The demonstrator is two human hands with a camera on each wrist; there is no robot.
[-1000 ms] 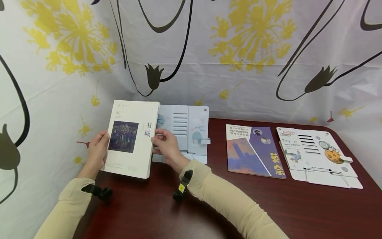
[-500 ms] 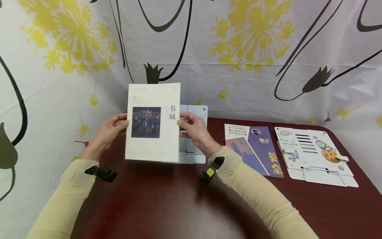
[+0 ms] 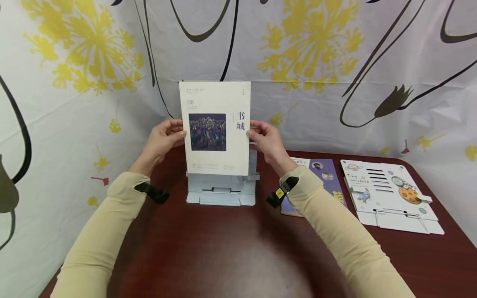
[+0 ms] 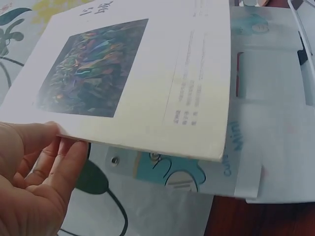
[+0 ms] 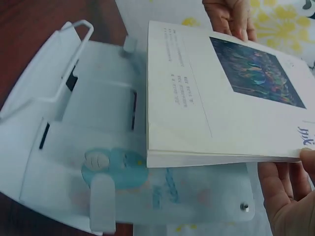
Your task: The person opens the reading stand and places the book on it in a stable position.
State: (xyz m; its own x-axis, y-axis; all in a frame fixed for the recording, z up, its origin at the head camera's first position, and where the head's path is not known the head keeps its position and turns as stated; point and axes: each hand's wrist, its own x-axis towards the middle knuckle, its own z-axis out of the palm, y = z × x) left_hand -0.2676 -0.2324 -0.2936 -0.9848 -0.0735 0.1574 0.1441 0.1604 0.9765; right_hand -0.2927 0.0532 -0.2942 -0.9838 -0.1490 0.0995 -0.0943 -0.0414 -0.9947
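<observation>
A white book (image 3: 208,161) with a dark mountain picture on its cover is held up in front of a pale blue book stand (image 3: 221,194). My left hand (image 3: 162,138) pinches the book's left edge, thumb on the cover and fingers behind. On the opposite edge my right hand (image 3: 270,142) grips it the same way. In the right wrist view, the book (image 5: 197,113) hangs over the stand's back plate (image 5: 118,191), its lower edge above the wire holder (image 5: 74,73). The left wrist view shows the stand (image 4: 275,132) beyond the book's bottom corner. The book covers most of the stand's upper part.
To the right, a purple and white book (image 3: 328,178) lies on the dark red table (image 3: 208,248), partly behind my right sleeve. Beside it lies a white book stand (image 3: 391,194) with a planet print. A patterned cloth (image 3: 298,116) hangs behind the table and at the left.
Both hands have carried the white book rightward and upward, from beside the pale blue stand to in front of it. The book now faces squarely forward, and the stand's lower part shows below it.
</observation>
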